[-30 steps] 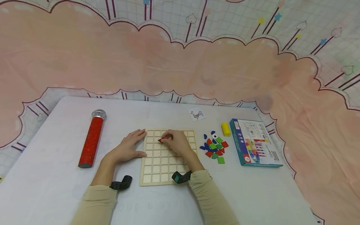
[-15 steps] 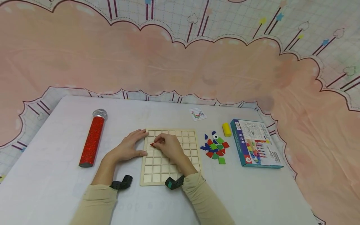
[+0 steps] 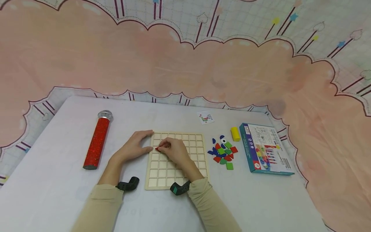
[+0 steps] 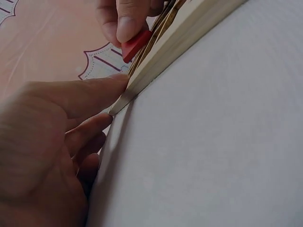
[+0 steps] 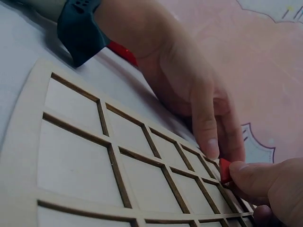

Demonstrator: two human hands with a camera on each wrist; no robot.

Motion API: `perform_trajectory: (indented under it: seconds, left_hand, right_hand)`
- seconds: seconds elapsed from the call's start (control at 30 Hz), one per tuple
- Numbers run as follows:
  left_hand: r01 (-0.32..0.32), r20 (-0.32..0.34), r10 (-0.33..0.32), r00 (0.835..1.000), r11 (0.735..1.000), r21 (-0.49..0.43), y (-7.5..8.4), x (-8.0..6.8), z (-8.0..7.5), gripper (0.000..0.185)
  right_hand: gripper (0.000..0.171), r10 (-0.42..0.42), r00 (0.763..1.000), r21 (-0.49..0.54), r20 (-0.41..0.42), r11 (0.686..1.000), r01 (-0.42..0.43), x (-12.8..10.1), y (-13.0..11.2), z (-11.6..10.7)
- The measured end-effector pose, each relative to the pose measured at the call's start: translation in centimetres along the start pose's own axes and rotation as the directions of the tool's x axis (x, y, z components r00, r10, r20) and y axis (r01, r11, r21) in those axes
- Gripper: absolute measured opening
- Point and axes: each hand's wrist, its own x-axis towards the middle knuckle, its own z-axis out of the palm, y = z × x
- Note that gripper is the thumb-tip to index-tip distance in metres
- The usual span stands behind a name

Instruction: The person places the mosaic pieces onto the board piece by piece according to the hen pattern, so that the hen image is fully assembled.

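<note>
In the head view a square wooden grid board (image 3: 162, 174) lies on the white table. My left hand (image 3: 131, 147) rests against the board's left edge near its far corner, thumb and fingers extended; the left wrist view shows the thumb tip on the wooden rim. Over the upper left cells, my right hand (image 3: 176, 152) pinches a small red triangular tile (image 4: 135, 46) between thumb and fingertips. The right wrist view has that red tile close over the far cells, beside the left thumb. All the grid cells that show are bare wood.
Right of the board lies a loose group of red, green and blue tiles (image 3: 221, 151). A yellow cylinder (image 3: 235, 134) and a flat printed box (image 3: 266, 149) are farther right. A picture card (image 3: 205, 117) lies at the back, a red microphone (image 3: 98, 141) at left.
The right hand has carried the red tile leftward and slightly nearer, to the board's left columns, then stayed there. The left hand has slid a little farther up the board's left edge.
</note>
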Motion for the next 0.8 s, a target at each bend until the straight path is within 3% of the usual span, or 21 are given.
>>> perform_trajectory:
  seconds: [0.3, 0.8]
  left_hand:
    - [0.013, 0.022, -0.013, 1.0, 1.0, -0.002, 0.02, -0.21, 0.13, 0.062]
    - [0.0, 0.003, 0.0, 1.0, 1.0, 0.014, 0.31, 0.15, -0.21, 0.062]
  right_hand:
    - [0.014, -0.018, 0.999, -0.055, -0.029, 0.998, 0.017, -0.36, 0.17, 0.85]
    - [0.019, -0.065, 0.995, -0.194, -0.076, 0.98, 0.049, -0.13, 0.16, 0.96]
